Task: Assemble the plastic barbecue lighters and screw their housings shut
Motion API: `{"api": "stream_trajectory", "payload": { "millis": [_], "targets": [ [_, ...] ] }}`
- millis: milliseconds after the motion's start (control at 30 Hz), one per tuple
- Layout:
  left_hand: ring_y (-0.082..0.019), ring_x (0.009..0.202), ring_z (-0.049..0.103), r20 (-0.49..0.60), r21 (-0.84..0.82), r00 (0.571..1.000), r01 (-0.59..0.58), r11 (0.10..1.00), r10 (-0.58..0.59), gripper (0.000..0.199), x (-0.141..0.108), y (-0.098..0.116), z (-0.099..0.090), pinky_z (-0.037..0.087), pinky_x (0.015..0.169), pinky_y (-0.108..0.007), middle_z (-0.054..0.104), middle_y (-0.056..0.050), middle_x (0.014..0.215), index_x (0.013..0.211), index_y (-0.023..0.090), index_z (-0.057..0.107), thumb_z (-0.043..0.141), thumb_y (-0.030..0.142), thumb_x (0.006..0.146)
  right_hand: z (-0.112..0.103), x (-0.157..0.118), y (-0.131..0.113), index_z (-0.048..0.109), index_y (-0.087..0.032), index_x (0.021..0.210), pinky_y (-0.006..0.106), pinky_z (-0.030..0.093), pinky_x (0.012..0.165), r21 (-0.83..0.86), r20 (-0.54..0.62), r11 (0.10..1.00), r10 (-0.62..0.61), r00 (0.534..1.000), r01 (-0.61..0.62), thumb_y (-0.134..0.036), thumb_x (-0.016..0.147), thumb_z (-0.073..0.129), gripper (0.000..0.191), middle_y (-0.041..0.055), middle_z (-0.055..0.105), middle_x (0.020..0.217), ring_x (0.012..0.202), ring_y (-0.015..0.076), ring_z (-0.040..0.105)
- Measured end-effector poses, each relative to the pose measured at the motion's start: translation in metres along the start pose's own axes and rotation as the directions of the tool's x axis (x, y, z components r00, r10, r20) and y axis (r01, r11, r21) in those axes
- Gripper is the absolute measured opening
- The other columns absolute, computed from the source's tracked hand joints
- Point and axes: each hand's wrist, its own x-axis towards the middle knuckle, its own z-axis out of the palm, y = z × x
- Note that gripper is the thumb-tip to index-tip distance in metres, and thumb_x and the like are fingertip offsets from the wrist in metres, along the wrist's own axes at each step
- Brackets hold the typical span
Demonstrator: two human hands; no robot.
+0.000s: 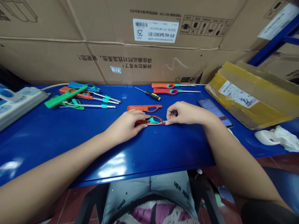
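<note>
My left hand point(126, 125) grips the rear of an orange lighter half-shell point(159, 118) between thumb and fingers. The shell lies open side up on the table, with a green trigger point(152, 120) and a thin white wire inside it. At the shell's front end, my right hand point(184, 112) pinches a small metal part point(164, 121) whose far side is hidden by the fingertips. Just behind both hands lies a second orange half-shell point(153, 107), touched by neither hand as far as I can see. Farther back rests a black and yellow screwdriver point(153, 95).
Assembled orange point(161, 85) and red lighters point(163, 91) lie at the back. On the left are a pile of lighter parts point(79, 95) and a white power strip point(23, 101). A phone point(215, 110), a taped carton point(252, 93) and a white object point(267, 137) occupy the right.
</note>
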Motion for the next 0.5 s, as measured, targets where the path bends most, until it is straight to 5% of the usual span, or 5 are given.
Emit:
{"api": "stream_trajectory", "payload": {
  "millis": [500],
  "targets": [
    [-0.026,0.105,0.071,-0.014,-0.004,1.000,-0.007,1.000,0.007,0.033,0.0005,0.0000,0.0007,0.056,0.095,-0.040,0.076,-0.011,0.115,0.125,0.015,0.071,0.065,0.023,0.093,0.0008,0.0022,0.0035,0.072,-0.018,0.074,0.027,0.043,0.061,0.112,0.018,0.992,0.051,0.999,-0.053,-0.044,0.070,0.080,0.027,0.0020,0.072,0.074,0.070,0.0158,0.060]
  ]
}}
